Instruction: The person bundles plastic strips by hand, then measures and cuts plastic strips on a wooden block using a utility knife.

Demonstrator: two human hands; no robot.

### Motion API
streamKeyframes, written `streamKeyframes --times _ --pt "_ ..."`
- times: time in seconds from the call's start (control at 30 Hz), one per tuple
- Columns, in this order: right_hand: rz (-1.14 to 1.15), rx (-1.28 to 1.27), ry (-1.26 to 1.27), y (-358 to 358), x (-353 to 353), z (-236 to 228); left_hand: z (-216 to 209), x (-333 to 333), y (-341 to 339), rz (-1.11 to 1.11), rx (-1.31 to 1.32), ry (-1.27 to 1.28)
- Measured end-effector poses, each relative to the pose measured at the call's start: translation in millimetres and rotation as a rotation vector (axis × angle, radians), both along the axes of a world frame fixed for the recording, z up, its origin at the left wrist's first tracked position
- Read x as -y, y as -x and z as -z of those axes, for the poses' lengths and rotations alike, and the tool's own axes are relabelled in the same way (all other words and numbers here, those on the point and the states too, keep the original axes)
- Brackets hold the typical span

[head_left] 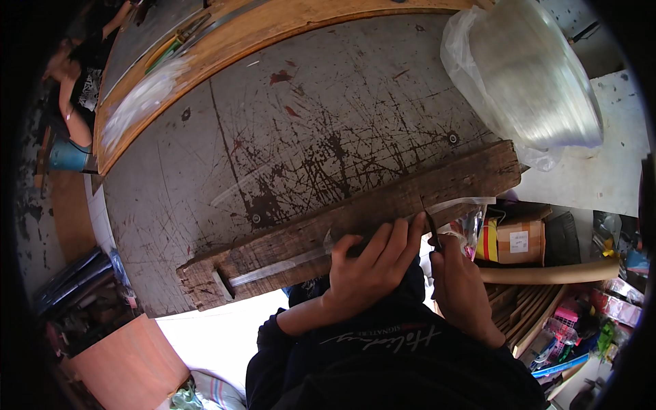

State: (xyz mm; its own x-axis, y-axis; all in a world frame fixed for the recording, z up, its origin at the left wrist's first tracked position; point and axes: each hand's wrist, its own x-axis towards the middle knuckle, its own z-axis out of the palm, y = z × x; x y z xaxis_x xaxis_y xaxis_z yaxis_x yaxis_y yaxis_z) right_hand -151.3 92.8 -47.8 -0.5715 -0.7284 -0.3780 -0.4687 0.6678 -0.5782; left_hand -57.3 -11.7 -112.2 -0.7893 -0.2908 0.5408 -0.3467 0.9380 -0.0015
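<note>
A clear strip (280, 267) lies along a plank (362, 217) at the centre of the frame, its long axis rising from lower left to right; its right end passes the plank's lower edge. The left hand (376, 263) covers its middle, fingers bent and slightly apart, tips down; I cannot tell whether they pinch it. The right hand (458, 283) has its fingers clamped on a dark blade (431, 229), which points up across the strip's line, just beside the left fingertips; contact with the strip is unclear. From the right fingers, the strip's free end lies up and to the right, and that hand is nearer it.

One plank, one blade and one metal piece (222, 286), at the plank's left end, are visible. The scratched grey surface (160, 205) spreads above. Beyond it are one big clear roll (540, 75) at upper right, one tube (553, 274) and one labelled box (523, 240) at right, and one blue bucket (68, 157) at upper left.
</note>
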Motion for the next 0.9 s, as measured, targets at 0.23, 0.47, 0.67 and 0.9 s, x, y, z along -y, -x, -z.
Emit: streamKeyframes --times 0.23,0.47,0.67,0.9 --pt "0.011 0.059 -0.049 2 8 -7 -19 7 9 0.056 0.014 -0.311" --pt "0.047 0.139 -0.166 8 10 -9 -23 20 26 0.079 -0.020 -0.593" --pt "0.068 0.195 -0.201 10 18 -11 -24 22 28 0.105 0.014 -0.619" --pt "0.077 0.167 -0.153 8 18 -4 -29 23 31 0.084 0.027 -0.618"
